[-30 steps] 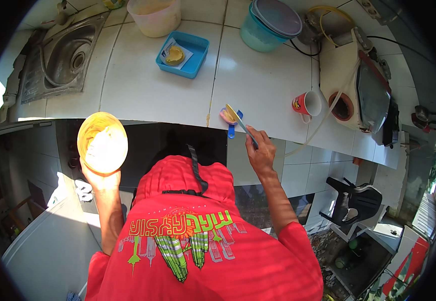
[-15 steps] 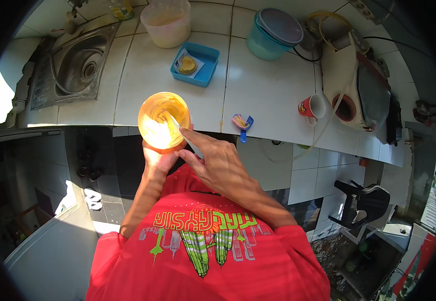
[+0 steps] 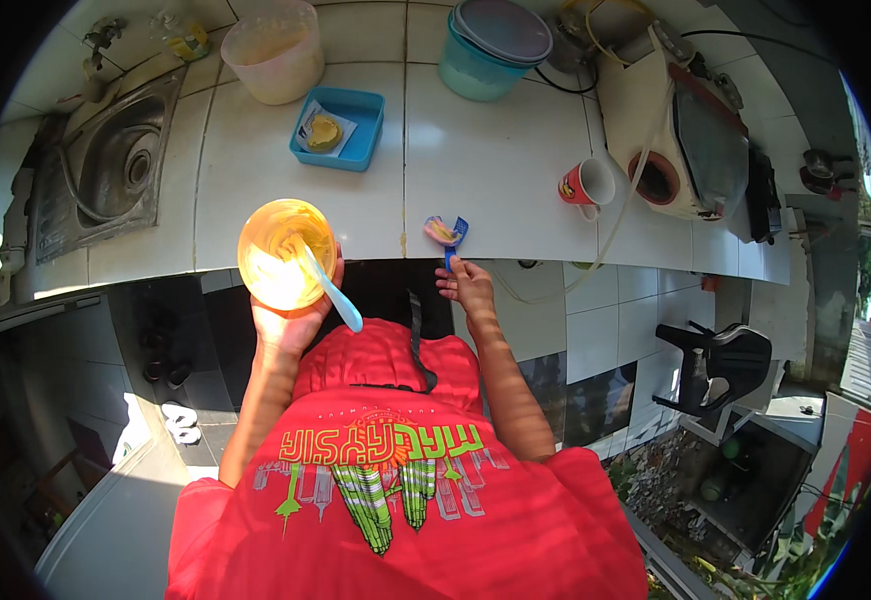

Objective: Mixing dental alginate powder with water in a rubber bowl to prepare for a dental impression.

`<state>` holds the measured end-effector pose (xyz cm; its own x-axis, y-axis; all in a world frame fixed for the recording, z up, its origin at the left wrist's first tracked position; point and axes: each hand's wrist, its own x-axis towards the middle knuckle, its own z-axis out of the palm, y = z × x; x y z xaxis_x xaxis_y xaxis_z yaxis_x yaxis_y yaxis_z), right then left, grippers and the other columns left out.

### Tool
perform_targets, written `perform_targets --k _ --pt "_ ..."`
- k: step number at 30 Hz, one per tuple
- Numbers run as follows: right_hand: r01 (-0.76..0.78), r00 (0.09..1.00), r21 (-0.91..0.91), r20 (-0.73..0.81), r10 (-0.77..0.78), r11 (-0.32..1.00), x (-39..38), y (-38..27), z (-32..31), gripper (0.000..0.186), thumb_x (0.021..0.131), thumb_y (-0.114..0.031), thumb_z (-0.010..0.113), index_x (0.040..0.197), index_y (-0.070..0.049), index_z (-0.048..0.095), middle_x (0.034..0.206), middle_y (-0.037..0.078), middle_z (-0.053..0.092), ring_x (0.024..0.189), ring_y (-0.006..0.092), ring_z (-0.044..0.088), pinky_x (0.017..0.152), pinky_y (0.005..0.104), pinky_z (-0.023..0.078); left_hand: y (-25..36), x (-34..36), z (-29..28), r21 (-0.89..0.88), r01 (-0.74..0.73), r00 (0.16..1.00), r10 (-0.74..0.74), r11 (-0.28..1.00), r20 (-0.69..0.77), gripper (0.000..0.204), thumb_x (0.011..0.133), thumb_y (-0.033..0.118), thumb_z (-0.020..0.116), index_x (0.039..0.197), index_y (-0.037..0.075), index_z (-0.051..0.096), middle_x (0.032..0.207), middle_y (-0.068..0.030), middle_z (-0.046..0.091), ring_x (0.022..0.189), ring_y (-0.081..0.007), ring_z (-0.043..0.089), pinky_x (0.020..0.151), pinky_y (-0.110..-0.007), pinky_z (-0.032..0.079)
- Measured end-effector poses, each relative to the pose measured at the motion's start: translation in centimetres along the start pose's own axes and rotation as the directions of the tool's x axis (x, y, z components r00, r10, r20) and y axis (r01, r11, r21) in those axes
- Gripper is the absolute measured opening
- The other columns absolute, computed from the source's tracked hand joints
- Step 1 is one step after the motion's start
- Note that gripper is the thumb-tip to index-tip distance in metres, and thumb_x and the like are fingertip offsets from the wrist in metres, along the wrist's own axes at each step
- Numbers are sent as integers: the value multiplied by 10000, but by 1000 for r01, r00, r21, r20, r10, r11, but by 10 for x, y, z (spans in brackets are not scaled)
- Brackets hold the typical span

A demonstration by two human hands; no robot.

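My left hand (image 3: 290, 322) holds up an orange bowl (image 3: 247, 250) from below, just off the counter's front edge and lit by bright sun. Soft yellow stuff is smeared inside it. A light blue spoon or spatula (image 3: 339, 303) leans in the bowl, its handle sticking out over the rim with no hand on it. At the counter edge my right hand (image 3: 472, 285) pinches the handle of a small blue scoop (image 3: 460, 232) with a slotted head. Pinkish-yellow stuff sits on the scoop's head, which rests on or just above the tiles.
A blue tray (image 3: 367, 150) with a yellow lump on paper stands behind the bowl. Further back are a translucent tub (image 3: 273, 65) and a lidded teal container (image 3: 485, 65). A red mug (image 3: 577, 185) stands rightward, a sink (image 3: 105, 170) leftward. A hose (image 3: 620, 235) hangs over the edge.
My right hand has let go of the light blue spoon, leaving it in the bowl, and moved right to the blue scoop's handle. The whole view has shifted slightly.
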<state>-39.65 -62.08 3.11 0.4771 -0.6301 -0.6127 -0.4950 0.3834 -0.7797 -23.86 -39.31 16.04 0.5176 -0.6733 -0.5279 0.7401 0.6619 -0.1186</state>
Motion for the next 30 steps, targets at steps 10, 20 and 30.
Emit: perform_targets --k 10,20,30 --pt "142 990 31 0 -142 989 -12 -3 1 223 979 -180 543 981 9 661 702 48 668 557 70 584 508 209 478 4 -12 -15 -44 -42 999 41 998 -30 586 935 430 490 1381 52 442 1367 -210 473 1274 -379 443 1072 -509 380" --pt "156 988 -47 -4 -156 987 -11 0 -5 221 971 -179 553 974 6 674 670 32 657 544 55 574 493 200 459 8 -19 -15 -57 -59 998 58 997 -26 537 933 409 489 1338 56 481 1333 -196 509 1253 -379 471 1050 -520 400" --pt "91 994 139 44 -98 986 0 21 -6 231 976 -196 552 982 2 670 686 23 641 548 58 546 498 190 435 11 -24 -16 -84 -83 995 77 993 -71 518 935 398 476 1319 51 492 1305 -197 532 1227 -389 494 1038 -528 409"
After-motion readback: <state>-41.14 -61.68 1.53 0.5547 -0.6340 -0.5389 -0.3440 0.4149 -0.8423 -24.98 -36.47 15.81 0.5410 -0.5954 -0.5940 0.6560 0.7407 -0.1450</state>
